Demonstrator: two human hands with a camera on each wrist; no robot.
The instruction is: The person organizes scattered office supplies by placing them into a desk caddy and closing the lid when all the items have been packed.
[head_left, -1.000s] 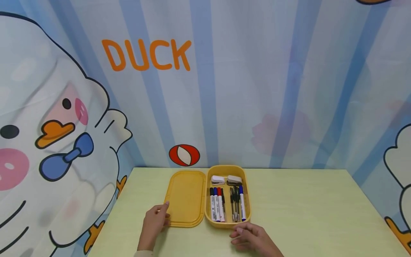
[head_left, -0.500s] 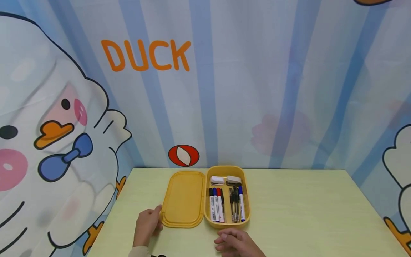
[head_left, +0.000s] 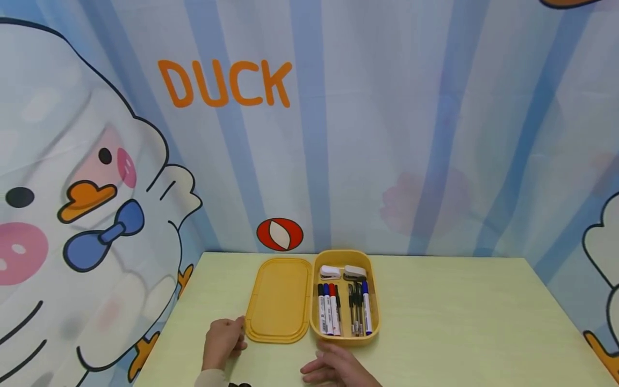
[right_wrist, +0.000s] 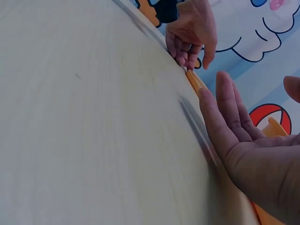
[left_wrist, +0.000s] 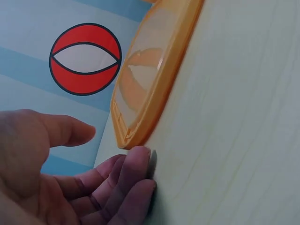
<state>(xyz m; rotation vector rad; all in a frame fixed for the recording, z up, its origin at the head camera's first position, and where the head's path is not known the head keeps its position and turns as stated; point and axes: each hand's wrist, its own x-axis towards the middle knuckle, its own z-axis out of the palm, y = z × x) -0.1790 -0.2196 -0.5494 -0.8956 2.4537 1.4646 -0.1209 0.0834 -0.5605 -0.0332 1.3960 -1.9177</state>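
Note:
A flat yellow lid [head_left: 278,301] lies on the table, directly left of a yellow box [head_left: 376,317]. My left hand [head_left: 224,341] is at the lid's near left corner; in the left wrist view its thumb [left_wrist: 70,131] stands apart from the loosely bent fingers [left_wrist: 133,168], and the lid's corner [left_wrist: 129,138] is right beyond them. Just in front of the box, my right hand [head_left: 340,366] has its fingers extended to the left and holds nothing. Inside the box lie white markers with black, blue and red caps [head_left: 332,312], several black pens [head_left: 355,312] and two small staplers [head_left: 330,272].
The pale yellow table [head_left: 450,317] extends to the right of the box. Behind it hangs a blue striped curtain [head_left: 358,134] with duck drawings and orange letters. A dark wristband [right_wrist: 166,10] shows on the left wrist.
The left hand has slid back left from over the lid's edge to beside its corner. My right hand has moved left along the box's front. Lid and box have stayed in place.

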